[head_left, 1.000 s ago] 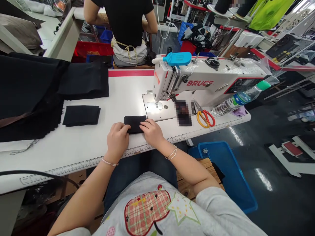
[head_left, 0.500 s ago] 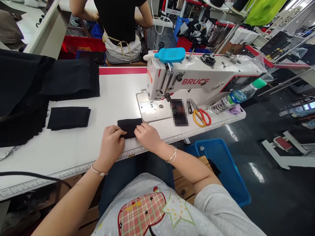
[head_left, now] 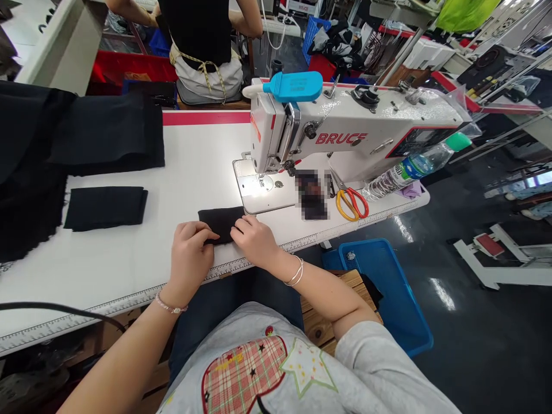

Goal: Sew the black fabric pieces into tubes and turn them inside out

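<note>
A small folded piece of black fabric (head_left: 221,223) lies near the front edge of the white sewing table, just left of the metal plate of the sewing machine (head_left: 340,132). My left hand (head_left: 192,253) pinches its left end between thumb and fingers. At its right end, the fingers of my right hand (head_left: 254,238) are closed on it, covering that corner. Farther left rests another folded black fabric piece (head_left: 106,208). Behind it, larger black cloth panels (head_left: 107,129) are piled on the table.
Scissors (head_left: 351,202) with yellow and red handles and a plastic bottle (head_left: 416,167) lie under the machine's arm. A measuring tape (head_left: 129,302) runs along the table's front edge. Below right stands a blue bin (head_left: 388,299). Another person (head_left: 202,46) sits beyond the table.
The view has shifted slightly, so the table and machine appear a little farther left. Both hands keep their hold on the folded fabric, with barely any change in their pose.
</note>
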`<act>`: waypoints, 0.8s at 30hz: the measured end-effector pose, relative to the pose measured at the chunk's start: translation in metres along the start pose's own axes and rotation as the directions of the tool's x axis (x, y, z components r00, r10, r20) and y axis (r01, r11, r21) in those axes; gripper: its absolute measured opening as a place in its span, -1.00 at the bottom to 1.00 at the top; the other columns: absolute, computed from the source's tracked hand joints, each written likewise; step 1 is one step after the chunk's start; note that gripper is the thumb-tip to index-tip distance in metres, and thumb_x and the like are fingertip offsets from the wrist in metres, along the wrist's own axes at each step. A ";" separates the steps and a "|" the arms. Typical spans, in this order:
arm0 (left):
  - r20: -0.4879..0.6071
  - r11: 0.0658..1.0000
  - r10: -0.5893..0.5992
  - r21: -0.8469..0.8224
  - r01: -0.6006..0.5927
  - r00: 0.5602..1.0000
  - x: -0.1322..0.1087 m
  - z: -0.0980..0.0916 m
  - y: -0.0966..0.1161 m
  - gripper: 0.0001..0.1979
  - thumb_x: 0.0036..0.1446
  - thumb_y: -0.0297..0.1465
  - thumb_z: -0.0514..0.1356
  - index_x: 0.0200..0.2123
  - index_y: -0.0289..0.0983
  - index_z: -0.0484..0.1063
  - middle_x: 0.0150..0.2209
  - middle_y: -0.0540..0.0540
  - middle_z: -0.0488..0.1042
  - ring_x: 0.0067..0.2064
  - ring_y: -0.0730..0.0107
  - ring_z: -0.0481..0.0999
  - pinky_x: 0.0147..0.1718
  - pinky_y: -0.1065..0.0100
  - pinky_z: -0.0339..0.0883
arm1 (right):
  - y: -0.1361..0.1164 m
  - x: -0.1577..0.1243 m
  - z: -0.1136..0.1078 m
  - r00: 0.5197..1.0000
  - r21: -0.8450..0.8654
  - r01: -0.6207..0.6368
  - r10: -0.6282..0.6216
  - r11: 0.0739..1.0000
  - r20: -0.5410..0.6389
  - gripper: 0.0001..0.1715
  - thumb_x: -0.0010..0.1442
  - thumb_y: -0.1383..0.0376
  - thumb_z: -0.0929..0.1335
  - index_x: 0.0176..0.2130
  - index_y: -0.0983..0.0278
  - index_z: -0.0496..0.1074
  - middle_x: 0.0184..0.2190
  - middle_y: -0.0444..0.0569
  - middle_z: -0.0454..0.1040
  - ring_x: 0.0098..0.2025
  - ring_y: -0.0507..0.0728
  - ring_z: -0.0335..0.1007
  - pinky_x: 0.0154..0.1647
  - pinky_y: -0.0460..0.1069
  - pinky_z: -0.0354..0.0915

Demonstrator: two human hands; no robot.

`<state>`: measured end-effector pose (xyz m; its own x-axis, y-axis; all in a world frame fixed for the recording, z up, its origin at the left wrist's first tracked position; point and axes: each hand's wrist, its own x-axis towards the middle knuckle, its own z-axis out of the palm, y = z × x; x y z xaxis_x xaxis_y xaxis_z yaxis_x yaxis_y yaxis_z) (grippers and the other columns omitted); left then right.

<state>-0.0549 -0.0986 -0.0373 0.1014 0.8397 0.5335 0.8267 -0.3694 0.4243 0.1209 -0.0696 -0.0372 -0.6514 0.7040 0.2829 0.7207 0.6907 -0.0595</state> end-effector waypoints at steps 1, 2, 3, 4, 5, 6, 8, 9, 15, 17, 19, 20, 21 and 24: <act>-0.003 1.000 0.016 0.003 -0.016 1.000 -0.001 0.000 -0.001 -0.71 -0.05 -0.66 0.04 -0.45 -0.24 0.49 -0.33 -0.12 0.47 -0.20 0.19 0.40 -0.23 0.17 0.39 | 0.001 -0.001 0.002 1.000 0.012 -0.003 0.003 1.000 -0.012 -0.65 0.28 0.53 0.17 -0.33 0.30 0.46 -0.27 0.06 0.45 -0.15 0.14 0.30 -0.14 0.01 0.34; -0.002 1.000 0.027 0.006 -0.027 1.000 -0.001 0.001 -0.002 -0.71 -0.04 -0.66 0.04 -0.45 -0.23 0.49 -0.33 -0.13 0.47 -0.21 0.19 0.39 -0.22 0.16 0.39 | 0.002 -0.003 0.004 1.000 0.023 -0.005 0.005 1.000 -0.022 -0.65 0.28 0.53 0.17 -0.32 0.31 0.47 -0.24 0.07 0.45 -0.11 0.15 0.31 -0.11 0.02 0.35; 0.004 0.999 0.035 0.009 -0.035 0.999 -0.002 0.002 -0.004 -0.70 -0.03 -0.66 0.03 -0.45 -0.23 0.49 -0.33 -0.13 0.48 -0.20 0.19 0.39 -0.20 0.15 0.39 | 0.003 -0.005 0.007 0.999 0.033 -0.003 0.005 0.999 -0.032 -0.65 0.28 0.53 0.17 -0.30 0.32 0.48 -0.22 0.08 0.46 -0.08 0.15 0.31 -0.08 0.03 0.35; 0.010 0.999 0.039 0.010 -0.039 0.999 -0.004 0.003 -0.006 -0.70 -0.01 -0.66 0.03 -0.45 -0.23 0.50 -0.33 -0.13 0.49 -0.20 0.19 0.39 -0.18 0.14 0.39 | 0.004 -0.006 0.010 0.999 0.044 0.003 -0.001 0.999 -0.039 -0.66 0.28 0.53 0.18 -0.27 0.32 0.49 -0.21 0.09 0.46 -0.06 0.16 0.31 -0.06 0.04 0.36; 0.019 0.999 0.041 0.010 -0.041 0.999 -0.005 0.005 -0.008 -0.70 0.00 -0.65 0.03 -0.44 -0.23 0.51 -0.32 -0.13 0.50 -0.19 0.19 0.39 -0.16 0.13 0.38 | 0.006 -0.008 0.012 0.999 0.054 0.009 -0.006 0.998 -0.047 -0.66 0.28 0.53 0.18 -0.24 0.33 0.50 -0.19 0.10 0.47 -0.02 0.17 0.31 -0.03 0.05 0.36; 0.028 0.999 0.040 0.007 -0.040 0.999 -0.006 0.006 -0.011 -0.69 0.01 -0.65 0.04 -0.44 -0.22 0.52 -0.31 -0.12 0.51 -0.18 0.19 0.39 -0.14 0.13 0.38 | 0.007 -0.010 0.015 0.998 0.065 0.014 -0.010 0.998 -0.056 -0.67 0.28 0.52 0.19 -0.20 0.34 0.50 -0.18 0.11 0.47 0.01 0.19 0.30 -0.01 0.07 0.37; 0.053 0.999 0.042 -0.007 -0.041 0.998 -0.008 0.009 -0.015 -0.69 0.02 -0.65 0.05 -0.42 -0.21 0.53 -0.29 -0.11 0.53 -0.15 0.19 0.38 -0.11 0.13 0.38 | 0.009 -0.014 0.021 0.997 0.090 0.014 -0.006 0.996 -0.079 -0.65 0.29 0.50 0.18 -0.10 0.35 0.49 -0.14 0.13 0.47 0.08 0.22 0.27 0.03 0.10 0.38; 0.065 0.999 0.043 -0.012 -0.042 0.997 -0.008 0.010 -0.016 -0.68 0.02 -0.65 0.05 -0.41 -0.21 0.54 -0.29 -0.10 0.53 -0.14 0.19 0.38 -0.11 0.13 0.38 | 0.010 -0.016 0.023 0.996 0.102 0.013 -0.004 0.995 -0.092 -0.64 0.29 0.49 0.18 -0.06 0.36 0.48 -0.12 0.13 0.47 0.11 0.24 0.26 0.05 0.12 0.37; 0.111 1.000 0.019 0.014 -0.021 0.994 -0.006 0.008 -0.013 -0.70 0.10 -0.61 0.07 -0.44 -0.19 0.54 -0.29 -0.07 0.56 -0.16 0.21 0.39 -0.18 0.17 0.38 | 0.017 -0.020 0.023 0.990 0.160 0.069 -0.048 0.985 -0.132 -0.57 0.28 0.51 0.17 0.02 0.43 0.47 -0.06 0.18 0.49 0.15 0.26 0.26 0.15 0.16 0.35; 0.111 1.000 0.015 0.012 -0.017 0.994 -0.005 0.006 -0.012 -0.71 0.13 -0.59 0.07 -0.44 -0.20 0.54 -0.29 -0.06 0.57 -0.16 0.22 0.40 -0.20 0.18 0.38 | 0.019 -0.020 0.020 0.991 0.169 0.074 -0.053 0.983 -0.124 -0.56 0.29 0.51 0.16 0.02 0.44 0.47 -0.05 0.20 0.50 0.14 0.26 0.27 0.14 0.16 0.37; 0.114 1.000 0.005 0.010 -0.006 0.993 -0.005 0.005 -0.010 -0.72 0.15 -0.57 0.07 -0.44 -0.20 0.53 -0.29 -0.06 0.57 -0.15 0.23 0.41 -0.19 0.19 0.38 | 0.020 -0.019 0.016 0.993 0.174 0.068 -0.049 0.982 -0.110 -0.55 0.29 0.51 0.15 0.02 0.42 0.48 -0.04 0.19 0.50 0.13 0.26 0.29 0.13 0.17 0.38; 0.120 1.000 -0.005 0.012 0.004 0.993 -0.005 0.004 -0.010 -0.72 0.16 -0.57 0.06 -0.44 -0.21 0.53 -0.28 -0.07 0.57 -0.15 0.23 0.42 -0.18 0.19 0.38 | 0.019 -0.018 0.014 0.993 0.175 0.063 -0.045 0.983 -0.108 -0.55 0.30 0.51 0.15 0.01 0.40 0.49 -0.04 0.17 0.50 0.12 0.25 0.30 0.12 0.17 0.38; 0.126 1.000 -0.018 0.018 0.016 0.992 -0.006 0.004 -0.010 -0.72 0.16 -0.57 0.06 -0.43 -0.21 0.52 -0.28 -0.07 0.57 -0.15 0.24 0.43 -0.18 0.19 0.38 | 0.018 -0.018 0.013 0.993 0.176 0.061 -0.041 0.982 -0.113 -0.55 0.30 0.51 0.14 0.01 0.39 0.50 -0.05 0.16 0.51 0.10 0.25 0.31 0.12 0.17 0.38; 0.130 0.998 -0.036 0.051 0.029 0.991 -0.006 0.002 -0.009 -0.75 0.13 -0.58 0.05 -0.41 -0.23 0.50 -0.26 -0.08 0.57 -0.17 0.26 0.47 -0.18 0.22 0.38 | 0.013 -0.015 0.013 0.988 0.215 0.028 0.005 0.976 -0.152 -0.55 0.29 0.50 0.15 -0.04 0.38 0.53 -0.09 0.14 0.51 0.07 0.24 0.31 0.12 0.15 0.37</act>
<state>-0.0620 -0.0999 -0.0460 0.1431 0.8971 0.4181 0.8566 -0.3238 0.4016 0.1369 -0.0686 -0.0545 -0.6039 0.6744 0.4249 0.6344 0.7294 -0.2560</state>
